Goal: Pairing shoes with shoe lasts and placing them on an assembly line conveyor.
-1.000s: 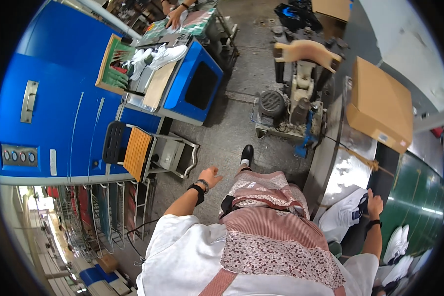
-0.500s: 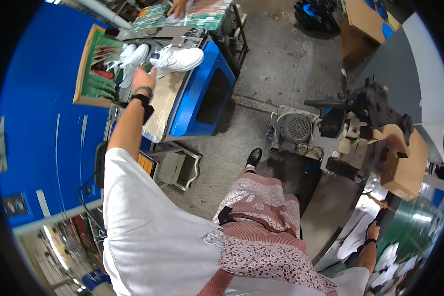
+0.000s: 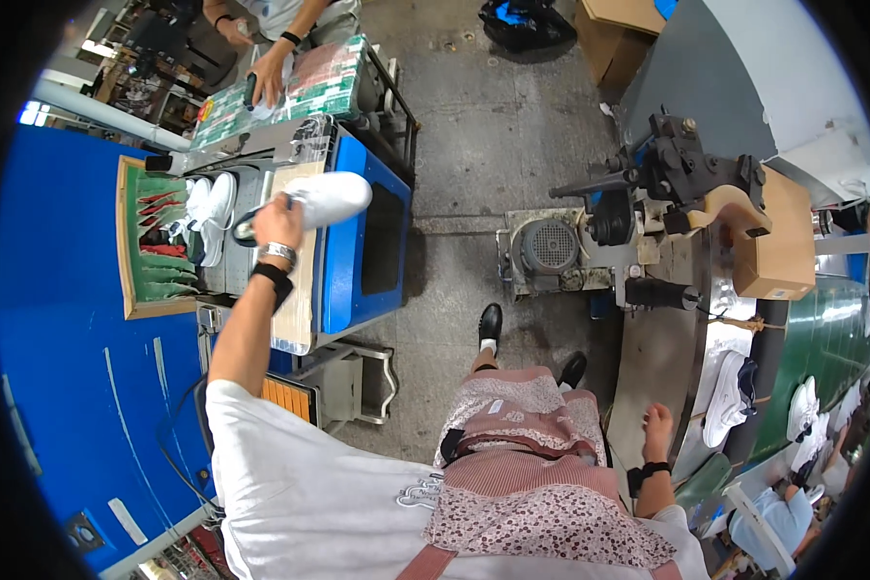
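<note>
My left hand (image 3: 278,224) is closed around the heel end of a white sneaker (image 3: 336,197), its toe pointing right, above the tan board (image 3: 296,324) of the blue machine. Beside that hand, more white sneakers (image 3: 211,208) sit on a grey conveyor at the opening with green and red strips (image 3: 159,237). At the lower right, my right hand (image 3: 657,430) hangs empty with its fingers loosely apart. A white shoe with a dark collar (image 3: 723,398) lies on the bench just right of it.
A grimy machine with a round motor (image 3: 549,246) stands ahead on the right, beside a cardboard box (image 3: 781,237). More white shoes (image 3: 802,411) lie on a green surface at the right. Another person's hand (image 3: 269,77) works over a green-patterned table (image 3: 324,68) at the far left.
My left hand has taken hold of the sneaker at the blue machine. My right hand has let go of the shoe on the right bench and drawn away. My view has shifted right.
</note>
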Motion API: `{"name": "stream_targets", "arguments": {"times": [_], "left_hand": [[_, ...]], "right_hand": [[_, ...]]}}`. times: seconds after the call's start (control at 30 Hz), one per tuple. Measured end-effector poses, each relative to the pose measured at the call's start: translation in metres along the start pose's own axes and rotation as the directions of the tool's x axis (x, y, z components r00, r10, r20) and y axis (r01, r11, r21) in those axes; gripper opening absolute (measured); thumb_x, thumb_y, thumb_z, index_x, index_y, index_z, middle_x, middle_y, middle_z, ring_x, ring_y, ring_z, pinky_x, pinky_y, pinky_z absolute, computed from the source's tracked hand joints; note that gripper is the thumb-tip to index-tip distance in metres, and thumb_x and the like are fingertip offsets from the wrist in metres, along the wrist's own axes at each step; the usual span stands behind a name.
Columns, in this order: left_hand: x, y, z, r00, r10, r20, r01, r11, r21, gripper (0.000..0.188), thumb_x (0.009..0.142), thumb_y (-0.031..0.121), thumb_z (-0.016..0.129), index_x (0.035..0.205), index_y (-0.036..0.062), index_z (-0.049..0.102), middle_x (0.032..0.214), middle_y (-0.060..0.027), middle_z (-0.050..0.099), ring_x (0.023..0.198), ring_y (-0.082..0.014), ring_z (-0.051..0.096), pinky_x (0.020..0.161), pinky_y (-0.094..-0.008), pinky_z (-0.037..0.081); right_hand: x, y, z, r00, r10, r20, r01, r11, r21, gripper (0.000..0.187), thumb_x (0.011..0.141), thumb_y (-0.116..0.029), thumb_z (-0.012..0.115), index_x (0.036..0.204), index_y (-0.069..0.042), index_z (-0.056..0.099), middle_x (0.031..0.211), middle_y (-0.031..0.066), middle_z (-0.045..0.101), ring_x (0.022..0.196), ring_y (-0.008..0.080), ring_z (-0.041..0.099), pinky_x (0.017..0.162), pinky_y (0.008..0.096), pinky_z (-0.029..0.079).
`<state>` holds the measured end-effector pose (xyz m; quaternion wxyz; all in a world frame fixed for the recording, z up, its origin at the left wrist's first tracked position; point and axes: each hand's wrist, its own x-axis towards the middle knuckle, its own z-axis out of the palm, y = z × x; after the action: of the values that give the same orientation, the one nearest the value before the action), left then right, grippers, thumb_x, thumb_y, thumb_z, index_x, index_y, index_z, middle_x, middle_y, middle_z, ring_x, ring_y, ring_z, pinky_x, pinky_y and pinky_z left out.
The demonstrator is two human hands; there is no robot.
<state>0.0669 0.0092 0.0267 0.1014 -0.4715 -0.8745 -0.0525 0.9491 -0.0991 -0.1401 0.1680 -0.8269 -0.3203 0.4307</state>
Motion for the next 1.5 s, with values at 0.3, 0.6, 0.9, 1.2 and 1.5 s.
{"name": "stream_targets", "arguments": {"times": [0.3, 0.6, 0.9, 1.2, 1.5], "left_hand": [[-0.203, 0.302, -0.149, 0.863, 0.494, 0.108, -0.244, 0.594, -0.767, 0.037, 0.090, 0.023, 0.073, 0.071, 0.0006, 0.050, 0.063, -0.0173, 0.046, 0.058, -0.0368, 0.048, 0.054, -0.0419, 0.040], [-0.320, 0.473, -0.120, 0.816, 0.575, 0.063, -0.185, 0.362, -0.914, 0.033, 0.087, 0.024, 0.076, 0.088, -0.0008, 0.054, 0.080, -0.0169, 0.054, 0.069, -0.0378, 0.056, 0.060, -0.0438, 0.044], [-0.327, 0.529, -0.027, 0.886, 0.382, 0.264, 0.141, 0.319, -0.937, 0.030, 0.088, 0.021, 0.076, 0.095, 0.0005, 0.056, 0.073, -0.0145, 0.065, 0.067, -0.0277, 0.068, 0.060, -0.0390, 0.049], [-0.342, 0.546, -0.016, 0.644, 0.581, 0.499, 0.628, -0.028, -0.778, 0.022, 0.095, 0.015, 0.065, 0.114, 0.0041, 0.063, 0.094, -0.0029, 0.072, 0.079, -0.0108, 0.068, 0.062, -0.0257, 0.050], [-0.378, 0.546, -0.029, 0.275, 0.779, 0.564, 0.961, -0.199, -0.194, 0.050, 0.107, 0.050, 0.042, 0.132, 0.0099, 0.057, 0.116, -0.0037, 0.073, 0.098, -0.0157, 0.070, 0.081, -0.0337, 0.056]], "right_hand": [[-0.089, -0.217, 0.108, 0.437, -0.336, 0.834, -0.671, 0.496, 0.551, 0.085, 0.102, -0.067, 0.040, 0.157, -0.004, 0.032, 0.153, 0.0184, 0.048, 0.133, 0.0348, 0.054, 0.109, 0.0472, 0.046], [-0.065, -0.216, -0.070, 0.677, -0.490, 0.550, -0.281, 0.518, 0.808, 0.076, 0.098, -0.049, 0.050, 0.154, 0.000, 0.036, 0.144, 0.0193, 0.053, 0.127, 0.0311, 0.058, 0.105, 0.0403, 0.050], [-0.017, -0.290, -0.068, 0.527, -0.838, 0.144, 0.809, 0.546, 0.216, 0.090, 0.095, -0.034, 0.064, 0.157, 0.011, 0.016, 0.159, 0.0298, 0.032, 0.147, 0.0326, 0.035, 0.120, 0.0372, 0.027], [-0.073, -0.347, -0.060, 0.436, -0.868, 0.239, 0.867, 0.333, -0.372, 0.116, 0.077, -0.050, 0.072, 0.155, 0.012, 0.014, 0.117, 0.0403, 0.058, 0.101, 0.0531, 0.064, 0.091, 0.0506, 0.053], [-0.073, -0.318, -0.051, 0.306, -0.921, 0.243, 0.910, 0.208, -0.359, 0.115, 0.074, -0.044, 0.077, 0.157, 0.008, 0.017, 0.117, 0.0335, 0.058, 0.097, 0.0470, 0.066, 0.083, 0.0487, 0.056]]}}
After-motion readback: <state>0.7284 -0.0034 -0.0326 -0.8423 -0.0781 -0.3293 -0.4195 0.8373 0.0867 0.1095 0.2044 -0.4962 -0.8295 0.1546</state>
